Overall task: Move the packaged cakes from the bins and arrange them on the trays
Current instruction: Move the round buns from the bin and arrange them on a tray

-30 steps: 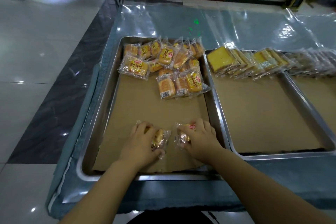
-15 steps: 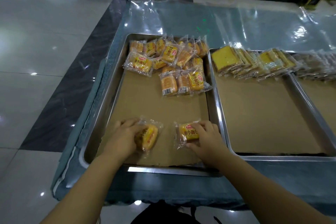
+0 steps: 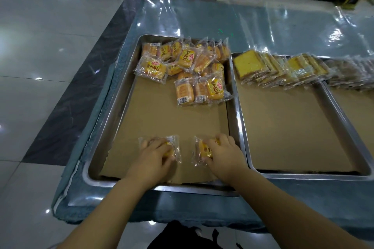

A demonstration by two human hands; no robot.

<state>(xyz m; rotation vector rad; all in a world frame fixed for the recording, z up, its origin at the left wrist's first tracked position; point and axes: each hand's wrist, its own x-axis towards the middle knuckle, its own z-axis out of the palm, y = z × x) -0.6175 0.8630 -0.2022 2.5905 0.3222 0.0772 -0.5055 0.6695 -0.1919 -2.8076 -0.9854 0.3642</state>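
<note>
Two grips in one tray [image 3: 115, 103], left hand [image 3: 152, 156] curled over left cake [image 3: 172, 146], right hand [image 3: 225, 155] curled over right cake [image 3: 203, 148]

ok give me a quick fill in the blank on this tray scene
The left hand holds the left packet and the right hand holds the right packet, both at the ___ end of the left tray.
The pile of yellow packets sits at that tray's ___ end.
The tray is lined with ___ paper.
The cake slices lie in the tray to its ___.
Missing words: near; far; brown; right
</note>
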